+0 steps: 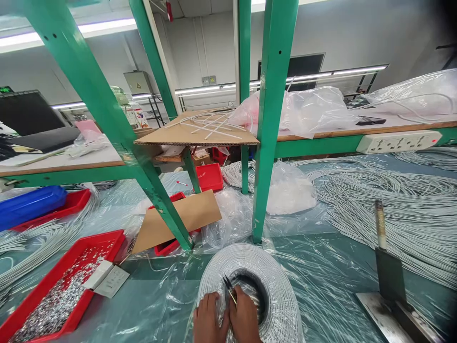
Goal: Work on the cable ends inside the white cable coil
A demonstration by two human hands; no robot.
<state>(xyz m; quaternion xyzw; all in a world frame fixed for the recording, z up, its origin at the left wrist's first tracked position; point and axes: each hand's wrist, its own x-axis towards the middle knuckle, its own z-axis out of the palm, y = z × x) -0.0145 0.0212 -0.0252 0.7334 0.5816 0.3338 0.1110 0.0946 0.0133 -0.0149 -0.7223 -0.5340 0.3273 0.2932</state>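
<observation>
A large coil of thin whitish-grey strand (pixel 282 286), shiny on top as if under clear film, lies in front of me on the bench. My right hand (pixel 245 315) is closed around a small hand tool (pixel 227 282) with two slim dark prongs, tweezers or snips. Its tips point up and left over the coil's inner edge. Close beside it, my left hand (pixel 209 318) presses on the left part of the coil, fingers bent onto it and thumb near the right hand. What lies under the left fingers is hidden.
A red tray (pixel 76 305) of small shiny metal pieces is at left. Cardboard (pixel 178 219) and a green upright (pixel 266 143) stand ahead. At right are a metal lever tool (pixel 389 276) and heaped grey cables (pixel 392 205). Clear film covers the bench.
</observation>
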